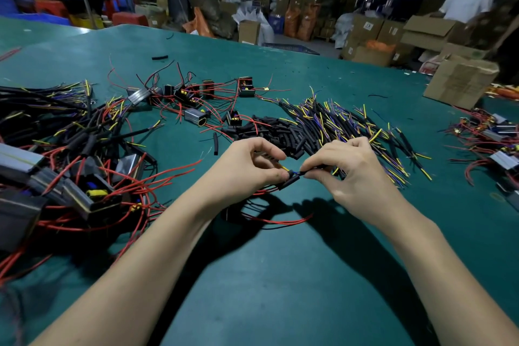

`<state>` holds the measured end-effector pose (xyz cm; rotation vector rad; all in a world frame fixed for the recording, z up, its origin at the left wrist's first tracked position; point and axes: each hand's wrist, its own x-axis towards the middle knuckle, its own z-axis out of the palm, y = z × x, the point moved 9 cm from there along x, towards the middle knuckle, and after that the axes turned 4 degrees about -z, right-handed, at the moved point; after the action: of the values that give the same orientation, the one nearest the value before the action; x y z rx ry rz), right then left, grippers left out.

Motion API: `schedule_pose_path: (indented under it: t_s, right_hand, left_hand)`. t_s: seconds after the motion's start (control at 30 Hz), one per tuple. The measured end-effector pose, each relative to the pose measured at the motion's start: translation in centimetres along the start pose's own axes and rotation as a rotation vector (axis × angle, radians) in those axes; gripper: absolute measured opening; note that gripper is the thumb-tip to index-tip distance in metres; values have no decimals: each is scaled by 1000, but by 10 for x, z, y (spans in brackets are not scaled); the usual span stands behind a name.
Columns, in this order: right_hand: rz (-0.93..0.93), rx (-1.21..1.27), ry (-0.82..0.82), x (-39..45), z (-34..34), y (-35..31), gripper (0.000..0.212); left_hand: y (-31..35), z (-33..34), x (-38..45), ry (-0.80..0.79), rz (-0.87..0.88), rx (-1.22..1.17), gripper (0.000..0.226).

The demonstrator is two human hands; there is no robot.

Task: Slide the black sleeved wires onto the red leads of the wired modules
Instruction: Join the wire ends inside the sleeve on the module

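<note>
Big green table (280, 275) in a cluttered warehouse stacked with cardboard boxes (460, 83), and it's buried on the left under a heap of finished modules (64, 177) trailing red leads (157, 177), with a pile of black sleeved wires (331, 126) far right of centre and loose black sleeves (269, 132) beside it. Near the middle, the left hand (247, 168) pinches a black sleeve (290, 180) over red leads, while the right hand (351, 171) pinches a sleeved wire (314, 169) end-on against it.
</note>
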<state>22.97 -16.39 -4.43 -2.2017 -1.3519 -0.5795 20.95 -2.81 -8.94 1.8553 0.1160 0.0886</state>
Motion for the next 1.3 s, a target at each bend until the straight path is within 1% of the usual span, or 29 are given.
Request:
schedule_pose_path:
  t_s: [0.2, 0.27, 0.37, 0.43, 0.53, 0.6, 0.67, 0.77, 0.9, 1.0, 1.17, 1.3]
  right_hand:
    - [-39, -107, 25, 1, -3, -6, 6]
    - [-42, -126, 28, 0, -2, -6, 7]
    - [-40, -139, 23, 0, 0, -5, 8]
    - [-36, -133, 27, 0, 0, -4, 8]
    - [-31, -126, 38, -1, 1, -2, 8]
    - [-35, -128, 38, -1, 3, -2, 8]
    - [-29, -105, 42, -1, 3, -1, 7]
    - [-6, -43, 66, -1, 0, 1, 7]
    - [0, -19, 72, -3, 3, 1, 6]
    - [30, 24, 87, -4, 3, 5, 5]
    - [88, 107, 94, -7, 7, 9, 5]
    - [145, 150, 136, -9, 6, 12, 8]
  left_hand:
    - [0, -1, 2, 61, 14, 45, 23]
    - [1, -3, 2, 99, 46, 131, 21]
    - [6, -3, 0, 143, 113, 252, 12]
    - [8, -1, -1, 133, 139, 267, 8]
    - [10, 3, -1, 64, 157, 251, 5]
    - [11, 6, -2, 15, 170, 268, 12]
    - [13, 7, -3, -9, 187, 283, 17]
    - [16, 5, -2, 2, 211, 239, 14]
    - [16, 2, -2, 82, 240, 297, 13]
    - [16, -2, -3, 145, 252, 266, 8]
    - [11, 4, -2, 116, 249, 307, 14]
    - [9, 4, 0, 113, 229, 320, 14]
